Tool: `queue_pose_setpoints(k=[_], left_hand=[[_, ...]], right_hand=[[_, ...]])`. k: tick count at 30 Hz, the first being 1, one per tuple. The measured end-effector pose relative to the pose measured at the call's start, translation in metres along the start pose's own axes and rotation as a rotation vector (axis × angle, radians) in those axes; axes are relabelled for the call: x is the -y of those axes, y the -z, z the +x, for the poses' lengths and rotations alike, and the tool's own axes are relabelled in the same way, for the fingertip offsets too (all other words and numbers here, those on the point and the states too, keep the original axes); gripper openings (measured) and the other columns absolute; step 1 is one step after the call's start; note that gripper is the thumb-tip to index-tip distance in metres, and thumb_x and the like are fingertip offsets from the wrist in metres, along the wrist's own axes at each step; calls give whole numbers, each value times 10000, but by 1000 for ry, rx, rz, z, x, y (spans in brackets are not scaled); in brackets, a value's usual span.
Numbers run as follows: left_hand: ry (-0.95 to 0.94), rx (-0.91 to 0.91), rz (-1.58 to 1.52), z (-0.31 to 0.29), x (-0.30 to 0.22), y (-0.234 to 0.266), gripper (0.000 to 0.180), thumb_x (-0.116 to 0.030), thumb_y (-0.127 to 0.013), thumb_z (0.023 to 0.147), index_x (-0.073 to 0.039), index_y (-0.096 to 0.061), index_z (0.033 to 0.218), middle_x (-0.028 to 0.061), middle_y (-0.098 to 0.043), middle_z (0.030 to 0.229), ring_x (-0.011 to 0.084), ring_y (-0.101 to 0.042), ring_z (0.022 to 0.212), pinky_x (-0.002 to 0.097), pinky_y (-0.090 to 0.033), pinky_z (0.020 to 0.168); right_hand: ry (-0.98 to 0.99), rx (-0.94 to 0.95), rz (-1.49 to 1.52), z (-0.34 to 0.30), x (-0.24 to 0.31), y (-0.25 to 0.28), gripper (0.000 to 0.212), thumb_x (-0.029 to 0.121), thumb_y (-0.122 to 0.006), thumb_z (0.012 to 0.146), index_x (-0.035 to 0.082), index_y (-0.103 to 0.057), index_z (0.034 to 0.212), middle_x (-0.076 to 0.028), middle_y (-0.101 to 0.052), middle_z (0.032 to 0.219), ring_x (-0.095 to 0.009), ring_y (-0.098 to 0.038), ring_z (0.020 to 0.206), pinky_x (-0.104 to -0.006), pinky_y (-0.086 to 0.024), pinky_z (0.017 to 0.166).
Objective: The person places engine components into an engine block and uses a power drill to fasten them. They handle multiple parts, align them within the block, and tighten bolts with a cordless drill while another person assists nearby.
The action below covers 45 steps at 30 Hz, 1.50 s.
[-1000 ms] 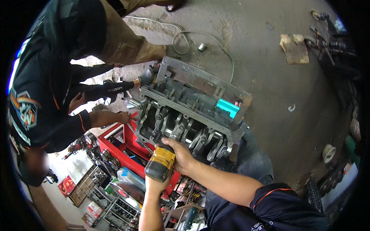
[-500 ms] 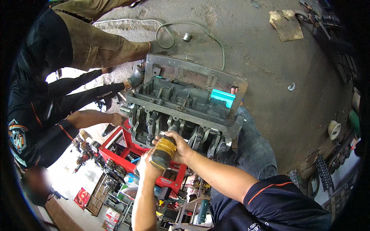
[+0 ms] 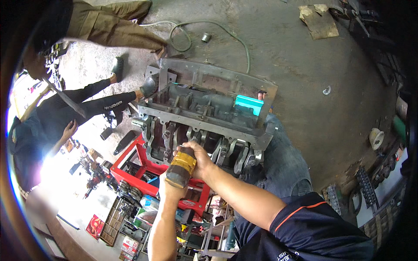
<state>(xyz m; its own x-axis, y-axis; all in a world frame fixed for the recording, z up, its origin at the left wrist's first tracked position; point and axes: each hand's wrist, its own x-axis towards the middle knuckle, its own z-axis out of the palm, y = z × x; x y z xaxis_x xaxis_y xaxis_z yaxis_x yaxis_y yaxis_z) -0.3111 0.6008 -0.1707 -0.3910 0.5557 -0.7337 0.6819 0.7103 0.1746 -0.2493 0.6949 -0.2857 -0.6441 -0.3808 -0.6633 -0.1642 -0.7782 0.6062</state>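
Both my hands are closed on a yellow and black cordless power tool. My left hand grips its lower part, and my right hand wraps around its upper side. The tool's front end is up against the near side of an engine block, in front of the crankshaft. My hands and the tool hide its tip, so I cannot tell what it touches. A metal frame stands along the block's far side, with a bright teal piece near its right end.
Below the block stands a red tool cart, with shelves of parts nearer me. Two co-workers are at the left; one's dark-trousered leg reaches the block's left end. A hose, a small metal cylinder and cardboard lie on the floor.
A co-worker's hand has drawn back from the block's left end, and that side's figures have shifted left. The view has moved slightly; my hands keep their hold on the power tool.
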Motion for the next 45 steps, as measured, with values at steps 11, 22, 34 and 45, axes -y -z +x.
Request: queue_pose_setpoints(k=[11, 22, 34, 45], left_hand=[[163, -222, -359, -83, 6, -15, 443, -123, -739, 821, -49, -669, 1252, 214, -674, 1243, 417, -632, 1168, 478, -509, 1020], [68, -152, -371, -93, 59, -83, 309, -119, -703, 837, -22, -683, 1130, 205, -705, 1059, 421, -667, 1003, 493, -535, 878], [212, -27, -114, -45, 37, -20, 423, -191, -848, 717, -47, -683, 1079, 215, -727, 966, 427, -722, 889, 503, -574, 773], [-120, -71, -87, -48, 64, -53, 326, -237, -808, 773, -60, -729, 1034, 180, -760, 916, 358, -757, 836, 434, -604, 732]], right_hand=[[-58, 112, -139, -28, -57, -3, 227, 223, -647, 889, 32, -610, 1004, -124, -676, 912, -303, -699, 859, -473, -595, 858], [17, -32, -97, 2, -92, 63, 233, 251, -696, 917, 77, -630, 1058, -118, -705, 990, -277, -705, 887, -445, -595, 843], [-25, 214, 123, 3, -66, 79, 340, 284, -665, 915, 25, -605, 1126, -135, -707, 1050, -312, -715, 965, -479, -591, 908], [126, -21, 151, 16, -68, 66, 265, 347, -669, 1010, 115, -547, 1052, -113, -707, 1009, -325, -727, 959, -537, -605, 837]])
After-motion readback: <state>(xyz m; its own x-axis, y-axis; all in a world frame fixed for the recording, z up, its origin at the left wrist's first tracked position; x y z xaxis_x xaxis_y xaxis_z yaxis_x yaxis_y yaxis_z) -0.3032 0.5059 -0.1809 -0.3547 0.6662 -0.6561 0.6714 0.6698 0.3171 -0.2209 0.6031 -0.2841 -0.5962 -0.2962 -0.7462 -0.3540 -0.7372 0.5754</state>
